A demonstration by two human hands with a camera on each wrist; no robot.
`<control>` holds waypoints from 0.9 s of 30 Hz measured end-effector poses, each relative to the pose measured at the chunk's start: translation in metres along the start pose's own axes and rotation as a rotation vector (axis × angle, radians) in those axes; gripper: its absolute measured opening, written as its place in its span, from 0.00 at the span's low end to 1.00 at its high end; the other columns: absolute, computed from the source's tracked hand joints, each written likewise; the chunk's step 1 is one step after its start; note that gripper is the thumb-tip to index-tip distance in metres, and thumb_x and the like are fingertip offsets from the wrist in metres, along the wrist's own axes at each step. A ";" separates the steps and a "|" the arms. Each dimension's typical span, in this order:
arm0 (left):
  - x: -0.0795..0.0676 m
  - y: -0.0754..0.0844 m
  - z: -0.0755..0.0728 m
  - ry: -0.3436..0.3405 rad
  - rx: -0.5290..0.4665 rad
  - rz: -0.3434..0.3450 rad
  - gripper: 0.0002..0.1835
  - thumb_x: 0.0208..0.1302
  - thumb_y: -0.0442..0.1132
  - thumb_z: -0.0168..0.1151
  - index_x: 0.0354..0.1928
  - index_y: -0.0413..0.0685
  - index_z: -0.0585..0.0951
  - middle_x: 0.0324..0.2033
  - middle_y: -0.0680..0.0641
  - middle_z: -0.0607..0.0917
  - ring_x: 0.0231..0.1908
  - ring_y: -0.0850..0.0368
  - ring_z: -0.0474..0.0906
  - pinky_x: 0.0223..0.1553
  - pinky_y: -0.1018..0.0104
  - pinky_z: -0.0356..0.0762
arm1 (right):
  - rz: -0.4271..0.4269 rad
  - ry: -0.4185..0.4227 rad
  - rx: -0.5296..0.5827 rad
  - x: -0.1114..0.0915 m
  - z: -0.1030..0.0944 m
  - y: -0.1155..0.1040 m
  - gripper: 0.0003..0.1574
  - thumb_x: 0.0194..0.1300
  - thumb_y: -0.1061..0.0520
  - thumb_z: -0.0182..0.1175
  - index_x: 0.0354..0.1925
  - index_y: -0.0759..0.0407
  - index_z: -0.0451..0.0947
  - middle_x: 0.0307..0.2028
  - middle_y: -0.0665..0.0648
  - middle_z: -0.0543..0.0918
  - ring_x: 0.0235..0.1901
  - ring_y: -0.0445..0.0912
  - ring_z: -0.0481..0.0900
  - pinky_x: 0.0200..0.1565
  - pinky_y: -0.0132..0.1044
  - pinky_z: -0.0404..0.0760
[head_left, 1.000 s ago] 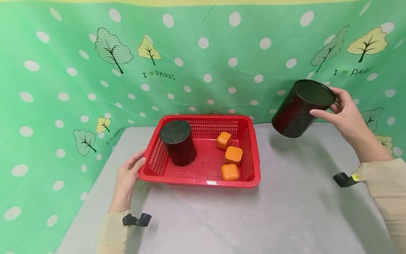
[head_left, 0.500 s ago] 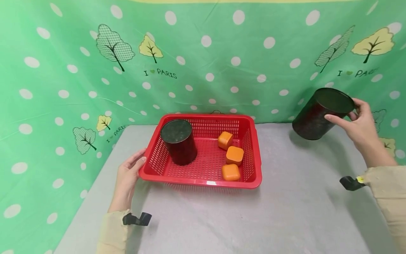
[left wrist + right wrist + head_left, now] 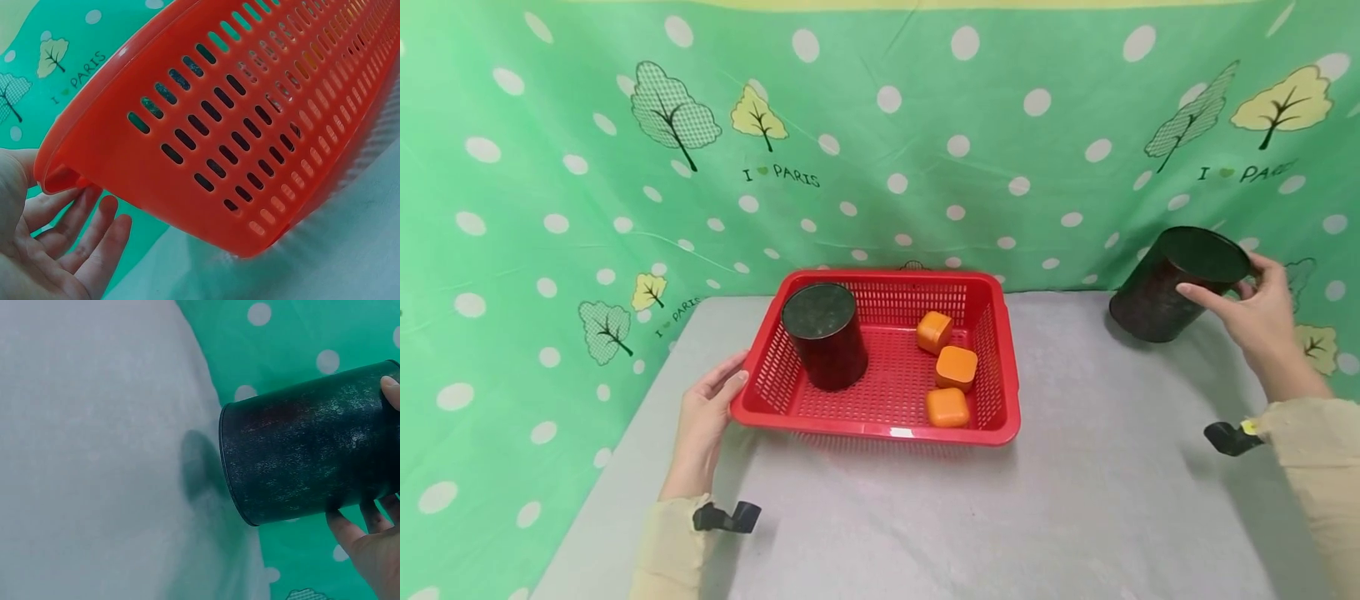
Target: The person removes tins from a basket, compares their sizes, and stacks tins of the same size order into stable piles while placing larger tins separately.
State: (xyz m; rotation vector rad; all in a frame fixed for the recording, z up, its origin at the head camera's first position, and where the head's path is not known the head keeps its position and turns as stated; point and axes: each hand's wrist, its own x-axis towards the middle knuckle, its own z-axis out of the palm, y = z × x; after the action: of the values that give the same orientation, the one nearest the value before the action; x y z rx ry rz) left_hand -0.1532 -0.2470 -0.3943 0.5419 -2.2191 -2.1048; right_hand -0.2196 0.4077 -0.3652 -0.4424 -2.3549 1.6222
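A red perforated basket (image 3: 880,431) on a gray table (image 3: 1075,508) contains a standing black canister (image 3: 829,350) at left and three rounded orange blocks (image 3: 957,367) at right. The left hand (image 3: 703,412) pinches its left rim. The right hand (image 3: 1262,321) grips a second canister (image 3: 1172,287), tilted, far right, lower than half a second ago; table contact is unclear.

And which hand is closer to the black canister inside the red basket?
Left. The left hand holds one end of the red basket, with the black canister just inside; the right hand is beyond the opposite end, holding another canister.
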 end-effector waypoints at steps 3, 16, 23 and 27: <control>-0.001 -0.001 0.000 0.005 0.003 -0.008 0.27 0.71 0.44 0.61 0.70 0.50 0.72 0.46 0.64 0.83 0.42 0.74 0.83 0.43 0.78 0.83 | 0.021 0.003 -0.028 0.000 0.000 0.006 0.59 0.65 0.51 0.66 0.77 0.40 0.37 0.69 0.32 0.52 0.76 0.32 0.49 0.53 0.10 0.68; 0.000 -0.002 -0.001 -0.006 0.022 -0.028 0.28 0.71 0.48 0.61 0.70 0.54 0.72 0.58 0.56 0.80 0.45 0.73 0.83 0.46 0.78 0.82 | 0.103 0.018 -0.142 -0.002 0.000 0.023 0.61 0.64 0.40 0.64 0.77 0.34 0.33 0.79 0.44 0.39 0.78 0.36 0.45 0.69 0.21 0.62; 0.001 -0.001 -0.001 0.001 0.039 -0.020 0.28 0.71 0.49 0.61 0.70 0.55 0.72 0.60 0.53 0.79 0.45 0.73 0.83 0.46 0.78 0.82 | 0.093 0.019 -0.136 -0.001 0.002 0.027 0.60 0.65 0.41 0.64 0.77 0.35 0.33 0.79 0.45 0.39 0.79 0.39 0.44 0.71 0.24 0.61; 0.000 -0.001 -0.001 0.001 0.048 -0.025 0.28 0.71 0.49 0.61 0.70 0.55 0.72 0.62 0.52 0.78 0.45 0.74 0.83 0.46 0.78 0.82 | 0.099 0.014 -0.127 -0.001 0.002 0.030 0.60 0.65 0.41 0.63 0.77 0.36 0.32 0.79 0.45 0.38 0.79 0.39 0.44 0.71 0.23 0.62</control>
State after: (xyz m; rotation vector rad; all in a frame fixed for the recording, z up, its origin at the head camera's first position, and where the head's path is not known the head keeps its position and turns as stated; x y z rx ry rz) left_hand -0.1531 -0.2485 -0.3948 0.5757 -2.2794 -2.0670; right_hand -0.2165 0.4155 -0.3937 -0.6030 -2.4708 1.5107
